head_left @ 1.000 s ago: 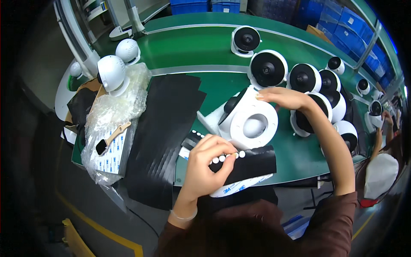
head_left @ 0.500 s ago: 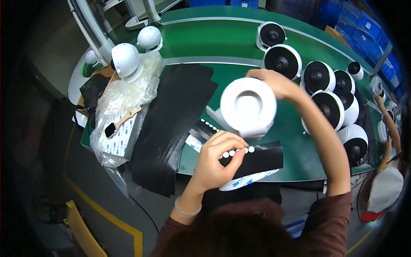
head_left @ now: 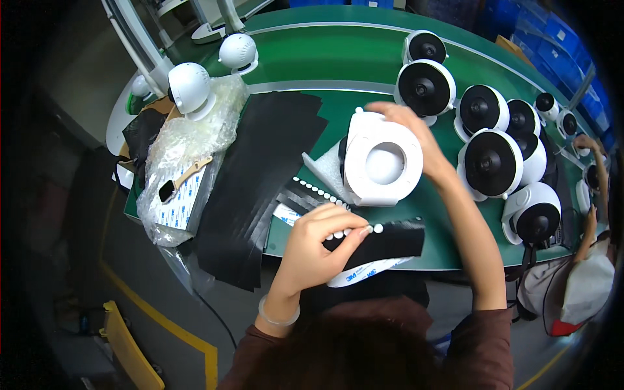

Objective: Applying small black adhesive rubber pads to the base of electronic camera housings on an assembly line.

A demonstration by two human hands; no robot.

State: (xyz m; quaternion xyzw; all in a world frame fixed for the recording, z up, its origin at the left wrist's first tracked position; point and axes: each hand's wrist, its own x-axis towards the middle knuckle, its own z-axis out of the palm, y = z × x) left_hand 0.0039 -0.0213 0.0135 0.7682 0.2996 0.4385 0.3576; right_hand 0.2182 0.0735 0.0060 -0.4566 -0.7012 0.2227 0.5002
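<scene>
My right hand [head_left: 411, 133] grips a white security camera [head_left: 361, 166] from its far right side; the round base [head_left: 411, 179] with a recessed centre faces up. My left hand [head_left: 318, 244] is closed in a pinch, thumb and forefinger together on a small white round pad [head_left: 369, 229] at the upper edge of a black strip [head_left: 396, 242]. Another white pad [head_left: 378, 229] sits just right of the fingertips. Under the strip lies white backing paper [head_left: 364, 272] with blue print. A second row of white pads [head_left: 318, 190] runs along a black strip behind my left hand.
Black sheets [head_left: 257, 169] lie stacked left of the strips. Further left, bubble wrap [head_left: 195, 130] and a smartwatch [head_left: 168, 190] rest on a box. Several white cameras with black fronts [head_left: 491, 162] crowd the right. Another person's hand [head_left: 588, 143] works at far right.
The white camera has turned in my right hand, its base now tilting more to the right. My left hand stays pinched at the black strip's pads.
</scene>
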